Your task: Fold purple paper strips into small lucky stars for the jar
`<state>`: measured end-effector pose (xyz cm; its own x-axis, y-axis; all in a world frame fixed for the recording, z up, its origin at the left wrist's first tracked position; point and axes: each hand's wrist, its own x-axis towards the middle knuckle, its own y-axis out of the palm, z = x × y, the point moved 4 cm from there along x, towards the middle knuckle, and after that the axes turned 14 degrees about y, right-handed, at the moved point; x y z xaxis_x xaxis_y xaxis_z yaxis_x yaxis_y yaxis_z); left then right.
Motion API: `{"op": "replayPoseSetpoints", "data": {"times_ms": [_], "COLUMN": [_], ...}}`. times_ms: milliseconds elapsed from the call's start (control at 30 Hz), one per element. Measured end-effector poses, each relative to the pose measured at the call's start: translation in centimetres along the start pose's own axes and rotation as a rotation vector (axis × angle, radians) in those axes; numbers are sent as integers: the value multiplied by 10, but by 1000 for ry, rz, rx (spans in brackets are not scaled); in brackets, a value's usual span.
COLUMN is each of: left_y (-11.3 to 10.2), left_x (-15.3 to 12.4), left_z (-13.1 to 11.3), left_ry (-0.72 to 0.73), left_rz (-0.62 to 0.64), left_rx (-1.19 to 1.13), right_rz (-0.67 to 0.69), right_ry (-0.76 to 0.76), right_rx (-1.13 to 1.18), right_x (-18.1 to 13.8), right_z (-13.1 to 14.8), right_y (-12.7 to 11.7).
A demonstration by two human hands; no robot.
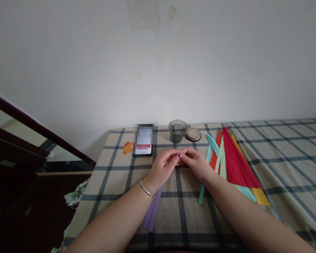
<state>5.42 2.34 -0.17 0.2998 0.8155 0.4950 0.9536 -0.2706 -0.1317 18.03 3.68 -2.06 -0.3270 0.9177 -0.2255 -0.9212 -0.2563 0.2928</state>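
My left hand (165, 163) and my right hand (193, 161) meet above the checked cloth, fingertips pinched together. Between them shows a small bit of purple, apparently a paper strip; most of it is hidden by the fingers. Under my left wrist, which wears a silver bangle (145, 188), lies a bundle of purple paper strips (153, 212). To the right of my right hand, a fan of red paper strips (238, 163) rests over light green, teal, orange and yellow strips.
Behind my hands stand a clear plastic cup (177, 135) and a round lid (193, 134). A phone with a blurred screen (143, 140) lies beside a bear-shaped cutout (127, 148). The plaid-covered surface (116, 182) meets a wall at the back; a dark railing (42, 130) is at left.
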Motion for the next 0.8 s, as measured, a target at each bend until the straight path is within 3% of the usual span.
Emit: {"op": "replayPoseSetpoints", "data": {"times_ms": [233,800], "left_y": [0,0], "left_x": [-2,1], "left_z": [8,7], "left_ry": [-43,-97], "left_rz": [-53,-97], "left_rx": [-12,-151], "right_rz": [-64,-17], "right_ry": [29,17], "right_rx": [-44,-18], "right_x": [-2,-1], "right_z": [2,-2], "right_y": [0,-2]}}
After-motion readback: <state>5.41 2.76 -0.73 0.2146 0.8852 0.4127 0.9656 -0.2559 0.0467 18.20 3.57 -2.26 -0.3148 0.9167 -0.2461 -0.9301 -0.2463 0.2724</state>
